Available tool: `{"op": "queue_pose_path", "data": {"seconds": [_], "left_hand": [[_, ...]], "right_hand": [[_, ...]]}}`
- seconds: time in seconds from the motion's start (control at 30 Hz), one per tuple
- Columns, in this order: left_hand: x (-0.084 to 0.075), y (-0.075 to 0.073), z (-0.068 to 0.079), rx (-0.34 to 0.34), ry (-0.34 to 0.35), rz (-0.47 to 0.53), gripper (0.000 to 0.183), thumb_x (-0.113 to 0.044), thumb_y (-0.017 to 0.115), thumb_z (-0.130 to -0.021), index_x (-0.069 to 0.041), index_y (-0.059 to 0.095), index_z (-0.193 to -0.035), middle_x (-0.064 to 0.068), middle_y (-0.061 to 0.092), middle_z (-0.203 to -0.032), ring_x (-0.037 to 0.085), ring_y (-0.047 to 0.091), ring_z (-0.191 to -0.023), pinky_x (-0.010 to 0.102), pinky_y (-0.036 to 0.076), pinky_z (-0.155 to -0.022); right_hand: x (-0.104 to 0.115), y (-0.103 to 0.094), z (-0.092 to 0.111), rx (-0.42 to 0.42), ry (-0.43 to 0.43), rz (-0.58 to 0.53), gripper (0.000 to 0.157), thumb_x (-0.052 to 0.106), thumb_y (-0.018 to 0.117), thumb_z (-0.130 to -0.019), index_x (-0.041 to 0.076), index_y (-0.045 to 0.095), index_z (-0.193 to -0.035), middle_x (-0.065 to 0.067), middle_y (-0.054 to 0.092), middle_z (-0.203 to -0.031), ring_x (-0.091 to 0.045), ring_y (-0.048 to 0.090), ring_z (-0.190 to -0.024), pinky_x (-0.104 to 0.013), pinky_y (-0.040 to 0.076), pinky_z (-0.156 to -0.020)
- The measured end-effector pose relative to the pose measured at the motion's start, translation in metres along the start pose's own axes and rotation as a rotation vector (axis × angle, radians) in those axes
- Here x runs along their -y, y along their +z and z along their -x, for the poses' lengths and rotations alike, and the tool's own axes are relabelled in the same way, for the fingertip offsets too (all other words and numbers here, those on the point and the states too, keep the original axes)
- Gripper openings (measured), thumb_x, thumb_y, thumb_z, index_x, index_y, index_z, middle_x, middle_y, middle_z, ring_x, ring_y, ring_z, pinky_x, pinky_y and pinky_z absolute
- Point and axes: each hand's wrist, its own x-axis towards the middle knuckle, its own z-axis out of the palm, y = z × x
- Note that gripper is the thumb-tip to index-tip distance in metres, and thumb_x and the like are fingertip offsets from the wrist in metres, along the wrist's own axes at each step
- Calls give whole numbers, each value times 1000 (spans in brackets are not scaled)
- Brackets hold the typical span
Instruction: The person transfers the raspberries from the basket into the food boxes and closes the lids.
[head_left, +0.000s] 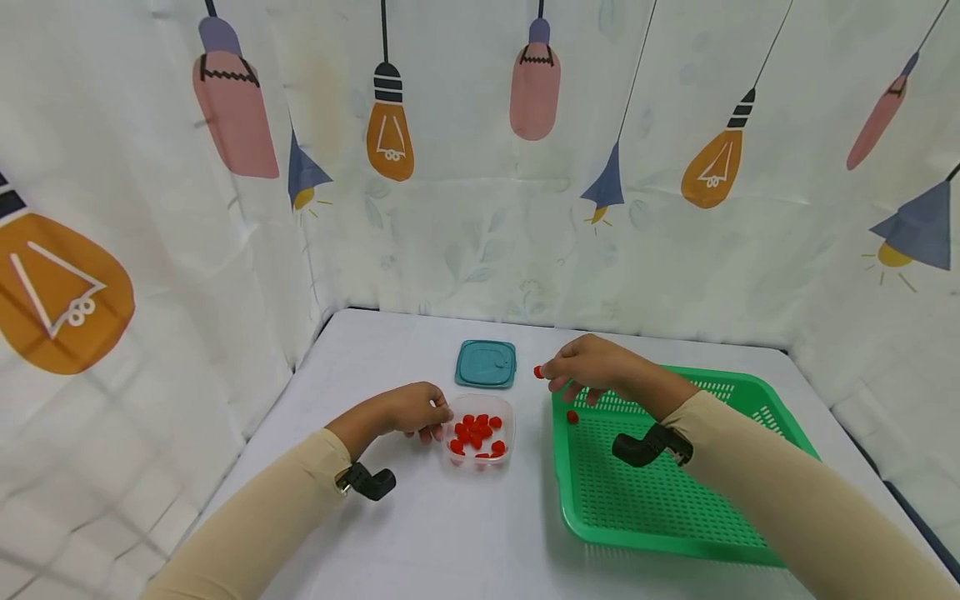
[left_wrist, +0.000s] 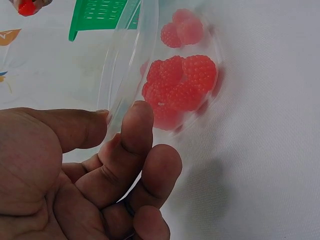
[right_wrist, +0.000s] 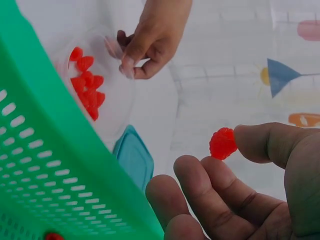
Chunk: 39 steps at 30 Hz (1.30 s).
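My left hand (head_left: 415, 410) pinches the rim of a clear plastic container (head_left: 504, 408) between thumb and fingers. Several red raspberries (left_wrist: 180, 80) lie inside it. Over the near-left corner of a green basket (head_left: 567, 500), at its far side, my right hand (head_left: 592, 365) pinches a single raspberry (right_wrist: 222, 143) between thumb and fingertips. One more raspberry (head_left: 572, 417) lies in the basket, below the right hand. The teal lid (head_left: 486, 364) rests flat on the table behind the container.
A white cloth covers the table (head_left: 390, 350). White curtains (head_left: 465, 233) with printed lamps and bulbs stand behind and at both sides. The basket's raised wall is between its inside and the container.
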Motion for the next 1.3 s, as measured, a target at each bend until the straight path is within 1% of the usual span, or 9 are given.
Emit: {"op": "queue_pose_path", "data": {"seconds": [0.17, 0.37, 0.53, 0.67, 0.9, 1.03, 1.13, 1.3], "left_hand": [[0, 0, 0, -3, 1, -2, 13, -22, 65, -102, -9, 64, -101, 6, 70, -81, 21, 64, -73, 34, 49, -68], [1, 1, -1, -3, 4, -2, 14, -23, 65, -102, -9, 64, -100, 6, 70, -81, 21, 64, -72, 33, 49, -66], [1, 1, -1, -4, 6, -9, 14, -23, 64, -102, -9, 64, -101, 6, 71, -81, 21, 64, -72, 33, 49, -67], [1, 1, -1, -3, 10, -8, 14, -23, 64, -103, -9, 64, -101, 6, 71, -81, 21, 64, -72, 33, 49, -67], [2, 1, -2, -2, 17, -3, 14, -23, 64, -103, -9, 65, -101, 6, 71, -81, 21, 64, -71, 32, 49, -65], [2, 0, -2, -3, 15, -6, 14, -24, 65, -102, -10, 65, -101, 6, 71, -80, 21, 64, -72, 32, 49, -65], [2, 0, -3, -4, 13, -6, 14, -24, 65, -102, -9, 65, -101, 5, 70, -80, 21, 65, -72, 32, 49, -65], [4, 1, -3, -2, 13, -5, 14, -24, 65, -102, -9, 65, -102, 5, 70, -80, 21, 65, -72, 32, 49, -66]], "right_hand": [[11, 11, -4, 25, -19, 12, 30, 35, 69, -98, 9, 73, -113, -7, 73, -102, -25, 72, -91, -40, 56, -70], [20, 23, -8, 32, 2, 20, 30, 36, 72, -95, 11, 74, -111, -6, 74, -101, -27, 73, -93, -39, 56, -70], [24, 29, -10, 43, -2, 41, 27, 38, 73, -95, 13, 76, -107, -5, 75, -101, -24, 73, -89, -37, 56, -68], [25, 33, -9, 49, -10, 48, 25, 36, 72, -96, 12, 76, -103, -8, 75, -104, -21, 73, -85, -36, 55, -67], [19, 32, -10, 23, 8, 51, 24, 32, 71, -97, 9, 74, -104, -8, 75, -103, -21, 72, -85, -36, 55, -67], [14, 28, -9, 16, 12, 45, 28, 32, 71, -97, 8, 73, -111, -6, 74, -99, -21, 72, -86, -37, 56, -65], [10, 25, -9, 13, 13, 42, 31, 32, 70, -98, 6, 72, -115, -6, 74, -97, -22, 72, -85, -38, 56, -67], [1, 18, -6, 5, 13, 36, 31, 33, 70, -98, 6, 72, -113, -6, 74, -97, -22, 72, -85, -36, 55, -66]]}}
